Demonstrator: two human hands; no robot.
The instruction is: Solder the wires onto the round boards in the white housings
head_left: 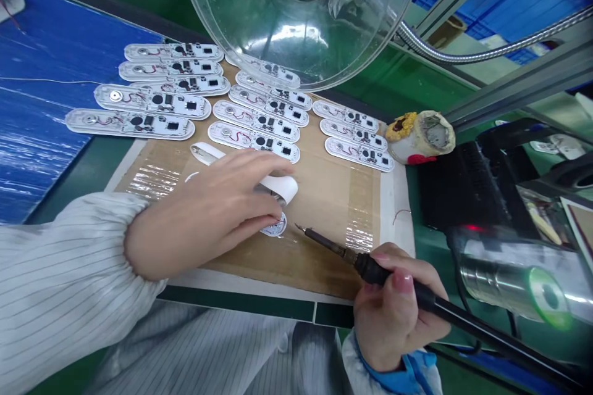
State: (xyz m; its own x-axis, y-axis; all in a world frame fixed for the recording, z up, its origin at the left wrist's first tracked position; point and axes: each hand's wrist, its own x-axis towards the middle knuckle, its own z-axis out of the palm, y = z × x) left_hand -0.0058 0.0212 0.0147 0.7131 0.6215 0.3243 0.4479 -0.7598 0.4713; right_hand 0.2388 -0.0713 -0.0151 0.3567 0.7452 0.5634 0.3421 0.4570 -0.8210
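My left hand (222,203) is closed over a white plastic casing (285,188) that lies on the cardboard. Its index finger bends over the casing's far side, and the fingertips come together near the round end of a small circuit board (275,226). Most of the casing and board is hidden under the palm. A soldering iron (365,265) is gripped in my right hand (398,308) like a pen. Its bare metal tip points left, a short way from the board's end and apart from it. Another white casing end (206,152) shows beyond my left knuckles.
Rows of white casings with circuit boards and red wires (152,102) lie behind my hands. A clear fume hood (301,31) hangs above them. On the right stand a tip-cleaning pot (421,136), a black box (449,179) and a solder reel (514,287).
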